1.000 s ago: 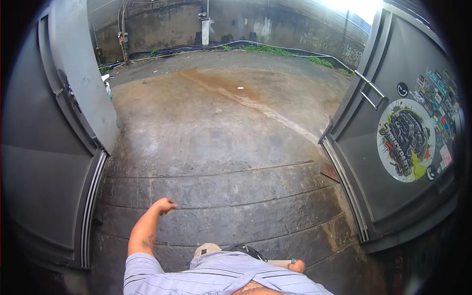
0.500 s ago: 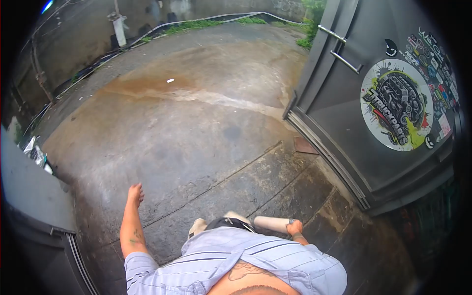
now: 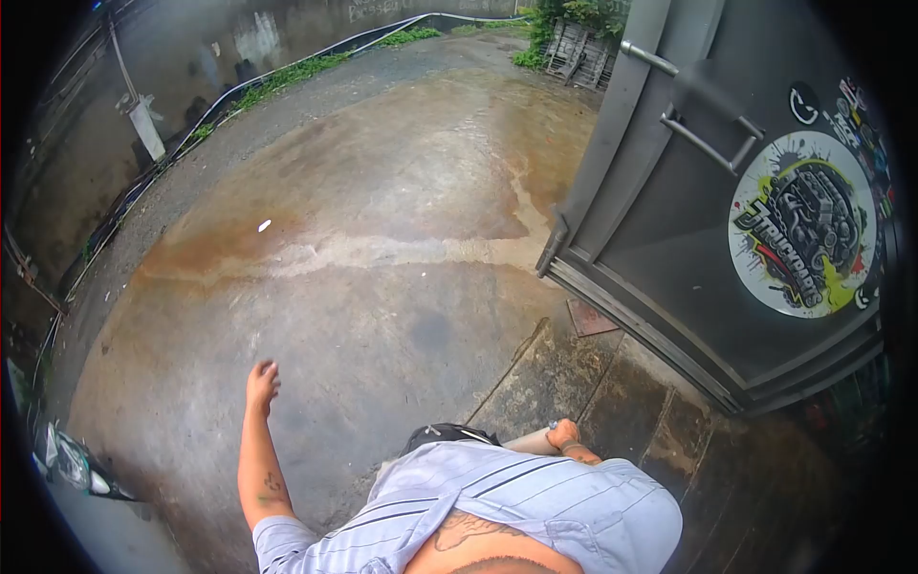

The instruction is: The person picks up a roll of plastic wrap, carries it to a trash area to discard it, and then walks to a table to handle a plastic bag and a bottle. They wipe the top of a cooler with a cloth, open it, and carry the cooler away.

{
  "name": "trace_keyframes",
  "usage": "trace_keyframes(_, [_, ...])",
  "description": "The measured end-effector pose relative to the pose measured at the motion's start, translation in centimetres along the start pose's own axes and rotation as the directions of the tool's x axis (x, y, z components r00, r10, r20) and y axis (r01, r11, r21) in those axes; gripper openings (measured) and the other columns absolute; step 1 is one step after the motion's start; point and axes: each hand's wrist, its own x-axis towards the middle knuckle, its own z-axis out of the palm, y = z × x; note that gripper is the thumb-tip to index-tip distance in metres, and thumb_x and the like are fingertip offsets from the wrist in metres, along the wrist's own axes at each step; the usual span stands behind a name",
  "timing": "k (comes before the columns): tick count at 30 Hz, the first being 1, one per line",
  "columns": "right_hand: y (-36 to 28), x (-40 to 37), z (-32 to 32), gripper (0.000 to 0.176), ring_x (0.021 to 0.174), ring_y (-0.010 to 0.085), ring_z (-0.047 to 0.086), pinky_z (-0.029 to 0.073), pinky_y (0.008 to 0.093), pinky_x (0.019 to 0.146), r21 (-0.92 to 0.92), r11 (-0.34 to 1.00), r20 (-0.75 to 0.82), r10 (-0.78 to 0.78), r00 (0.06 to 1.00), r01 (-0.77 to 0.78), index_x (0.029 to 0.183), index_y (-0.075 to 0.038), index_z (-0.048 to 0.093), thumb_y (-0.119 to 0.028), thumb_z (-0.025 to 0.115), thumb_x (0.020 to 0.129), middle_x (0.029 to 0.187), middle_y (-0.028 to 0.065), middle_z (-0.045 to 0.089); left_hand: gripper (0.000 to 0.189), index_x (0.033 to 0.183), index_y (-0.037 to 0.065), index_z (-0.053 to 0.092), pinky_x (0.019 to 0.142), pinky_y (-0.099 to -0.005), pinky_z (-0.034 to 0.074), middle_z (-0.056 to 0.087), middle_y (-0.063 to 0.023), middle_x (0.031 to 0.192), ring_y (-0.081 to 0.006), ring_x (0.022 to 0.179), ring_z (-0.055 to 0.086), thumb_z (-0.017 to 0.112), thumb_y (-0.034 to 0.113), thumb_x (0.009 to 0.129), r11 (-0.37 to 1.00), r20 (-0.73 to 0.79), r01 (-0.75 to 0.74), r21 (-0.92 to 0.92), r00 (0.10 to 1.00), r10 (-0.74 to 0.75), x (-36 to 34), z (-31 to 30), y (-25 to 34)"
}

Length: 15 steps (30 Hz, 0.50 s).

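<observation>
My left hand (image 3: 263, 386) hangs out in front over the concrete floor (image 3: 316, 335), its fingers loosely bent and apart, with nothing in them. Down at my right side, my right hand (image 3: 562, 434) is closed beside my light trouser leg (image 3: 528, 443). A small bluish glint shows at its fingertips, but I cannot tell what it holds. A black bag or pouch (image 3: 449, 435) shows at my waist, partly covered by my striped shirt (image 3: 402, 502).
An open grey metal door (image 3: 660, 249) with handles and a large round sticker (image 3: 803, 225) stands at the right. A scooter-like vehicle (image 3: 76, 464) is at the left. Cables run along the far wall (image 3: 316, 33). Wooden slats (image 3: 579, 55) and plants stand at the back. A reddish tile (image 3: 591, 318) lies by the door.
I have moved forward through the doorway; the left door panel has slid out of view and more of the scooter-like vehicle shows. My right hand has swung slightly inward. My left hand stays out front.
</observation>
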Motion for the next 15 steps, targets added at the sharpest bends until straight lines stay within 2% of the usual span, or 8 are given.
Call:
trace_keyframes(2, [-6.1,1.9,-1.9,0.030,0.096,0.0348,0.059,0.048,0.0404,0.083,-0.039,0.999,0.016,0.015,1.000,-0.015,0.089,-0.006,0.068,-0.021,0.066,0.063,0.100,0.0209,0.062,0.024,0.102,0.007,0.052,0.039,-0.0250,0.033,0.050,-0.0040,0.068,-0.0132,0.048,0.046,0.054,0.024,0.084,0.925,-0.171,0.278,-0.258,0.929,-0.327,3.5,-0.7,-6.6])
trace_keyframes(4, [-11.4,4.9,-3.2,0.029,0.096,0.0352,0.059,0.048,0.0409,0.082,-0.076,0.997,0.023,0.028,0.999,-0.026,0.089,-0.006,0.068,-0.019,0.064,0.063,0.100,0.0206,0.062,0.017,0.076,0.010,0.040,0.033,-0.0273,0.025,0.037,0.0011,0.052,-0.0104,0.039,0.035,0.053,0.018,0.083,0.890,-0.107,0.407,-0.206,0.895,-0.434,4.6,-1.1,-12.6])
trace_keyframes(6, [-15.6,8.9,-4.2,0.028,0.094,0.0340,0.060,0.049,0.0397,0.081,-0.096,0.994,0.035,-0.057,0.998,0.060,0.090,-0.004,0.068,-0.020,0.060,0.068,0.099,0.0201,0.063,0.015,0.079,0.009,0.043,0.034,-0.0283,0.028,0.041,-0.0042,0.054,-0.0153,0.039,0.038,0.053,0.019,0.083,0.695,0.020,0.658,-0.291,0.730,-0.683,5.5,-0.7,-19.0])
trace_keyframes(7, [-17.4,11.2,-4.9,0.028,0.094,0.0340,0.060,0.049,0.0397,0.081,-0.095,0.994,0.027,-0.045,0.999,0.047,0.090,-0.004,0.068,-0.020,0.060,0.068,0.099,0.0201,0.063,0.018,0.085,0.009,0.046,0.037,-0.0335,0.033,0.046,-0.0102,0.061,-0.0216,0.044,0.043,0.053,0.025,0.084,0.659,-0.090,0.736,-0.159,0.654,-0.752,4.6,1.7,-17.5])
trace_keyframes(9, [-20.9,14.8,-5.8,0.027,0.093,0.0339,0.061,0.049,0.0400,0.081,-0.052,0.998,-0.034,0.023,0.999,-0.025,0.090,-0.004,0.068,-0.018,0.061,0.067,0.097,0.0199,0.063,0.025,0.096,0.010,0.048,0.042,-0.0382,0.036,0.048,-0.0132,0.070,-0.0260,0.052,0.047,0.052,0.032,0.084,0.509,-0.011,0.845,-0.161,0.514,-0.858,5.2,5.4,-10.9])
trace_keyframes(12, [-23.7,23.4,-6.9,0.029,0.096,0.0331,0.060,0.048,0.0393,0.082,0.057,0.979,-0.083,0.201,0.976,-0.197,0.091,-0.003,0.067,-0.018,0.063,0.066,0.098,0.0202,0.063,0.032,0.103,0.010,0.047,0.046,-0.0372,0.038,0.048,-0.0118,0.074,-0.0253,0.058,0.048,0.051,0.035,0.083,0.557,0.009,0.664,-0.499,0.647,-0.763,17.4,9.0,-10.4])
trace_keyframes(13, [-25.1,25.3,-6.9,0.031,0.097,0.0327,0.060,0.048,0.0389,0.082,0.127,0.953,-0.100,0.289,0.952,-0.276,0.091,-0.002,0.067,-0.018,0.064,0.065,0.098,0.0201,0.063,0.029,0.099,0.011,0.047,0.046,-0.0357,0.037,0.048,-0.0104,0.074,-0.0244,0.057,0.047,0.052,0.034,0.082,0.496,0.014,0.706,-0.505,0.581,-0.814,25.5,10.4,-10.3])
trace_keyframes(15, [-28.4,28.0,-8.3,0.033,0.098,0.0325,0.059,0.048,0.0386,0.083,0.240,0.899,-0.100,0.399,0.912,-0.367,0.091,-0.001,0.066,-0.021,0.066,0.064,0.100,0.0206,0.062,0.017,0.085,0.012,0.045,0.038,-0.0282,0.032,0.043,-0.0052,0.058,-0.0163,0.044,0.041,0.052,0.027,0.081,0.642,-0.060,0.590,-0.490,0.711,-0.700,40.8,15.8,-5.4])
